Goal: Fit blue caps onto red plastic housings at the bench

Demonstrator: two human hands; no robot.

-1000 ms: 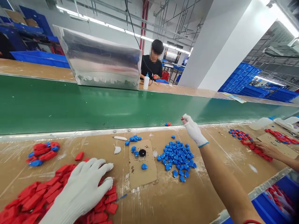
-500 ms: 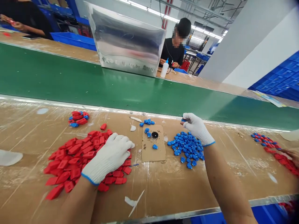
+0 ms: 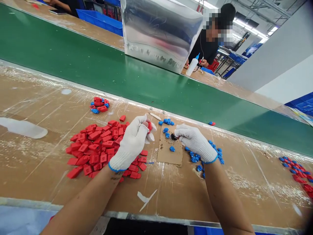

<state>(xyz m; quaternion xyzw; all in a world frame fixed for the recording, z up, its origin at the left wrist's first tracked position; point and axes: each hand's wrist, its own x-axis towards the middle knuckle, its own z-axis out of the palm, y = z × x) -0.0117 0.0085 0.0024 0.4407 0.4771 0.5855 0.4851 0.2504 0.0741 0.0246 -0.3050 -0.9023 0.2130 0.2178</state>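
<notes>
Red piece pinched in my left hand; right hand curled at black cup near right edge of cardboard, grip unclear

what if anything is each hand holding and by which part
The left hand pinches a red piece; which end it grips is unclear. The right hand is at the black dish; whether it holds anything cannot be told.

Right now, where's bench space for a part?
Bare of parts: bench between blue pile and red-and-blue rows; also cardboard to front edge, right of white scraps. Crowded: red pile, cardboard's far half.
</notes>
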